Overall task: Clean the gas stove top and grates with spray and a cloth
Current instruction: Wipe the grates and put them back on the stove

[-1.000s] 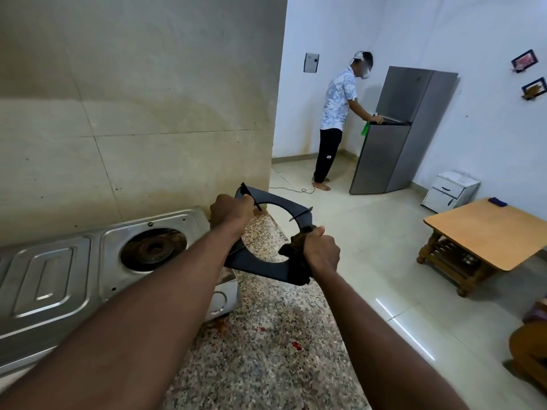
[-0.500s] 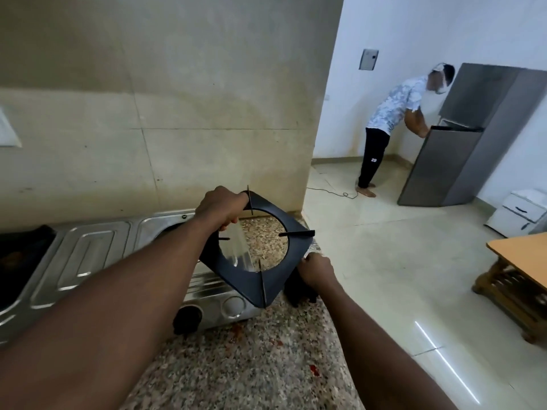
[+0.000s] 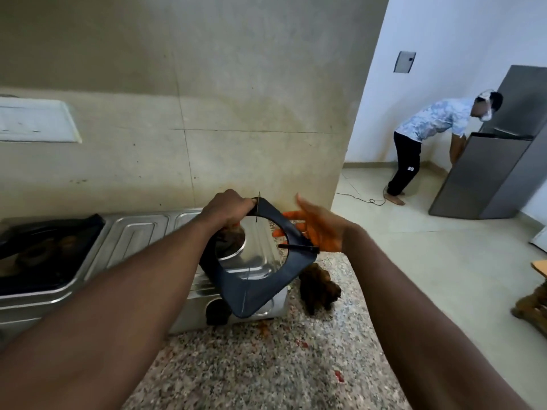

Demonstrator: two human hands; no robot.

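Observation:
My left hand (image 3: 226,207) grips the far corner of a black square grate (image 3: 260,284), held tilted above the right burner (image 3: 229,242) of the steel gas stove (image 3: 133,235). My right hand (image 3: 321,229) is flat, fingers straight, against the grate's right edge, its palm stained orange. A dark brown cloth (image 3: 319,287) lies bunched on the speckled granite counter (image 3: 266,365) just right of the stove. A second black grate (image 3: 50,244) sits over the left burner.
A beige tiled wall (image 3: 207,113) rises behind the stove. Red stains dot the counter in front. To the right the counter ends at open floor, where another person (image 3: 426,143) bends at a grey fridge (image 3: 497,161). A wooden table corner (image 3: 535,294) shows far right.
My right hand has let go of the brown cloth, which now lies on the counter, and has opened against the grate's right edge. The grate has moved left over the right burner.

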